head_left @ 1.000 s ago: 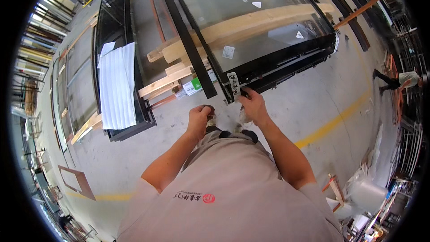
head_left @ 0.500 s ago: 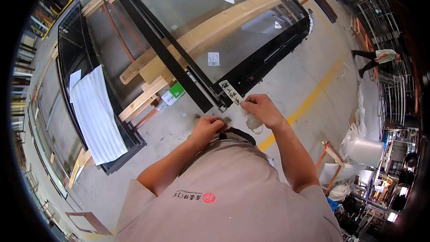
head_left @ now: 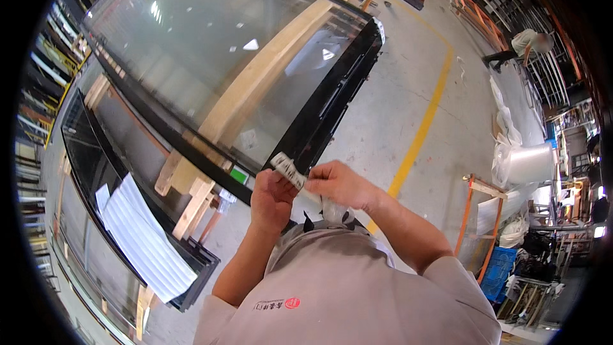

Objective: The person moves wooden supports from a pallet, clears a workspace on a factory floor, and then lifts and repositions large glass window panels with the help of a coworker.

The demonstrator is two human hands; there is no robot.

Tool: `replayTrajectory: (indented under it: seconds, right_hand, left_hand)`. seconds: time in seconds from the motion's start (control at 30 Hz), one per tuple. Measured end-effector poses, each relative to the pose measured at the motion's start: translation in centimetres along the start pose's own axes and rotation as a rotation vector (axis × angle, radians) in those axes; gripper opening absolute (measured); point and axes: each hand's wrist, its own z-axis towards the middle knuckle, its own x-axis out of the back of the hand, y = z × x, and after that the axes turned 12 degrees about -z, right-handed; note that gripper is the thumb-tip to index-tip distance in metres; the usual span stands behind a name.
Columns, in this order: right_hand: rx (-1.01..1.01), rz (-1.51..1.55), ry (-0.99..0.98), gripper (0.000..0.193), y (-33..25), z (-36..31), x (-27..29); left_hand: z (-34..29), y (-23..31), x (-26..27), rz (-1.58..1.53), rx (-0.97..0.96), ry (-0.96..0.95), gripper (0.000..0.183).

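A white label strip [head_left: 288, 171] with dark handwriting lies slantwise between my hands, above the near corner of a black-framed glass panel. My right hand [head_left: 341, 185] pinches its lower end between thumb and fingers. Curled against the strip's left edge is my left hand [head_left: 271, 198], its fingers closed there; their exact grip is partly hidden. A crumpled clear plastic piece [head_left: 334, 211] hangs below my right hand, near my waist. The black frame [head_left: 319, 112] of the glass panel [head_left: 185, 45] extends away in front of me.
Wooden beams [head_left: 255, 76] lie beneath the glass. Another black-framed panel with a white corrugated sheet [head_left: 143, 236] stands left. On the right are an orange rack [head_left: 465, 217], a blue crate [head_left: 498, 273] and a plastic film roll [head_left: 527, 164]. A person [head_left: 527, 48] is bending far right.
My left hand has risen from my waist to the label strip. My right hand has brought the strip left and lower. The view has turned, showing more of the large panel.
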Motion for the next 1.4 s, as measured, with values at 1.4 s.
replayTrajectory:
  seconds: [1.4]
  right_hand:
    - [0.098, -0.359, 0.242, 0.025, 17.8, 25.7, 51.8]
  left_hand:
    - [39.9, -20.6, -26.7, 0.380, -0.025, 0.038, 0.026]
